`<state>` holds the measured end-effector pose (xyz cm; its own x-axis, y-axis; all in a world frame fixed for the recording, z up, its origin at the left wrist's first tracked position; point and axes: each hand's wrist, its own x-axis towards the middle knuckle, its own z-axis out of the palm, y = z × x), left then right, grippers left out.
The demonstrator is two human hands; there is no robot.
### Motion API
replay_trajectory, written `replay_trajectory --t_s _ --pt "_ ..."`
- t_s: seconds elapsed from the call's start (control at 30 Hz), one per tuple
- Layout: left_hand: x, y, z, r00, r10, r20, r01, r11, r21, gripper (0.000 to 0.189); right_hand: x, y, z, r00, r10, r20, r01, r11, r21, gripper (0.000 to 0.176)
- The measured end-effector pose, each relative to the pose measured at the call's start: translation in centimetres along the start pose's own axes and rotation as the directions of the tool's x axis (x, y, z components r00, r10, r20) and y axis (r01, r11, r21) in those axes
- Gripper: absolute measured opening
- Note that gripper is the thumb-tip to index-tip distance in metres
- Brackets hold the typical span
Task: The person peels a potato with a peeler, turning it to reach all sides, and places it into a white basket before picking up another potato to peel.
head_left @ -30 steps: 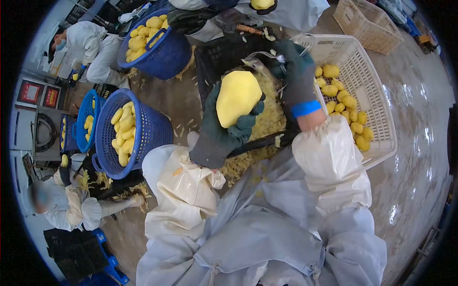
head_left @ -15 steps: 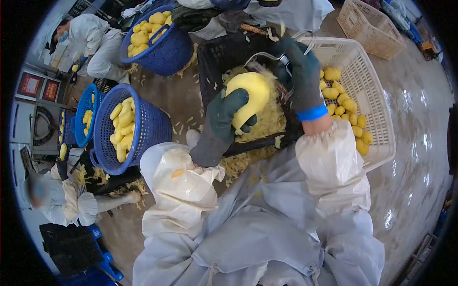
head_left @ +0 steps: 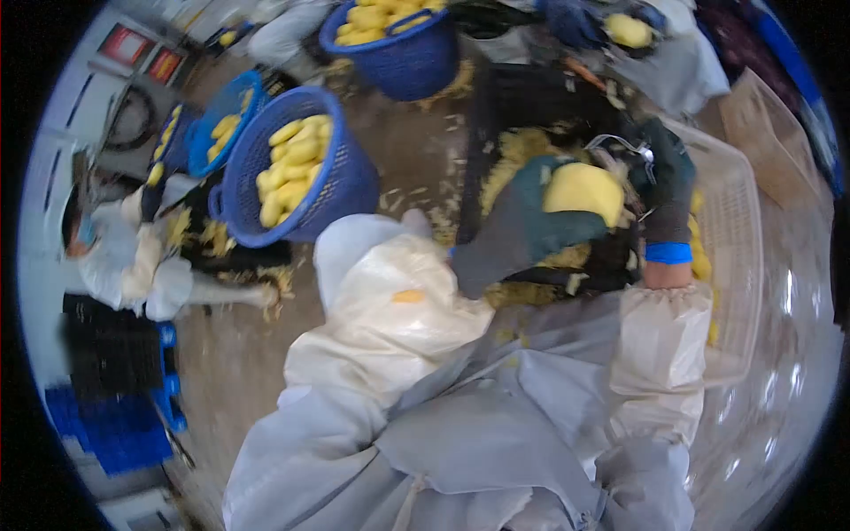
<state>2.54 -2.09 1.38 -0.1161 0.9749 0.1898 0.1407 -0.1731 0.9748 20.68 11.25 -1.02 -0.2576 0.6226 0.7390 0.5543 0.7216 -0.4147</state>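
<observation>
Clasping potato (head_left: 584, 193) in left hand (head_left: 537, 212) over crate (head_left: 531, 93), apparently to catch scraps (head_left: 522, 146); gripping tool (head_left: 648, 157) in right hand (head_left: 670, 173) at crate's edge.

Worn on the head, the only camera looks forward and down from just above the person's own lap.

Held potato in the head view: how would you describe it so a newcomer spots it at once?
Find the dark crate of peelings in front of the wearer's lap. Over it, the wearer's gloved left hand grips a smooth, pale yellow potato, beside the metal tool in the right hand. A co-worker holds another potato at the top edge; this one is nearer and looks larger.
</observation>
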Motion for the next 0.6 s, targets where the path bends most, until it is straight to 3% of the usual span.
replay_trajectory --t_s 0.03,0.07,0.1,0.13,0.2,0.23,0.27,0.33,0.43,0.5,0.53,0.57,0.6 --pt "0.1 0.0 -0.2 0.998 -0.062 0.013 0.063 0.997 -0.053 0.062 -0.9 2.5 0.9 0.992 0.063 -0.106 -0.062 0.998 0.02 0.029" --pt "0.4 0.0 -0.5 0.993 -0.117 0.031 0.12 0.986 -0.112 0.062 -0.6 2.9 -0.2 0.775 0.622 0.116 -0.585 0.636 0.503 0.023" --pt "0.6 -0.1 -0.3 0.999 -0.036 0.0 0.035 0.974 -0.225 0.055 0.6 1.0 -0.9 0.657 0.729 0.192 -0.6 0.351 0.719 0.018" --pt "0.8 0.0 -0.8 0.999 -0.032 -0.03 0.024 0.976 -0.218 0.055 1.6 -1.1 -1.2 0.669 0.729 0.145 -0.531 0.331 0.78 0.021" --pt "1.4 -0.3 -1.6 0.921 -0.345 0.179 0.388 0.8 -0.457 0.044 1.6 -2.8 -1.4 0.707 0.694 0.134 -0.566 0.442 0.697 0.021" --pt "1.9 -2.8 -1.3 0.947 -0.32 -0.01 0.263 0.797 -0.544 0.038 1.3 -2.8 -1.1 0.711 0.689 0.14 -0.564 0.44 0.699 0.021" --pt "3.1 -4.2 -3.1 0.977 -0.209 -0.028 0.163 0.83 -0.533 0.031 0.9 -2.4 -0.6 0.727 0.674 0.133 -0.565 0.477 0.674 0.021" --pt "3.3 -4.6 -6.1 0.94 -0.308 -0.147 0.082 0.62 -0.78 0.028 0.7 -1.7 -0.4 0.746 0.654 0.126 -0.562 0.518 0.645 0.022" --pt "5.2 -2.8 -11.8 0.894 -0.274 -0.353 -0.227 0.403 -0.887 0.024 0.4 -1.1 -0.4 0.684 0.698 0.212 -0.614 0.393 0.685 0.024" --pt "4.8 -1.5 -14.0 0.876 -0.22 -0.429 -0.342 0.343 -0.875 0.022 0.1 -0.8 0.0 0.639 0.705 0.307 -0.616 0.231 0.753 0.025" --pt "5.1 -1.3 -13.9 0.875 -0.209 -0.437 -0.359 0.325 -0.875 0.021 -0.1 -0.3 0.9 0.675 0.674 0.301 -0.58 0.233 0.78 0.026" --pt "5.3 -1.0 -13.2 0.885 -0.203 -0.42 -0.341 0.332 -0.88 0.021 -1.0 1.1 1.8 0.889 0.433 0.15 -0.401 0.576 0.712 0.027" --pt "5.1 -0.9 -11.9 0.908 -0.197 -0.368 -0.286 0.35 -0.892 0.021 -1.0 0.4 1.8 0.956 0.286 0.058 -0.271 0.797 0.539 0.028"
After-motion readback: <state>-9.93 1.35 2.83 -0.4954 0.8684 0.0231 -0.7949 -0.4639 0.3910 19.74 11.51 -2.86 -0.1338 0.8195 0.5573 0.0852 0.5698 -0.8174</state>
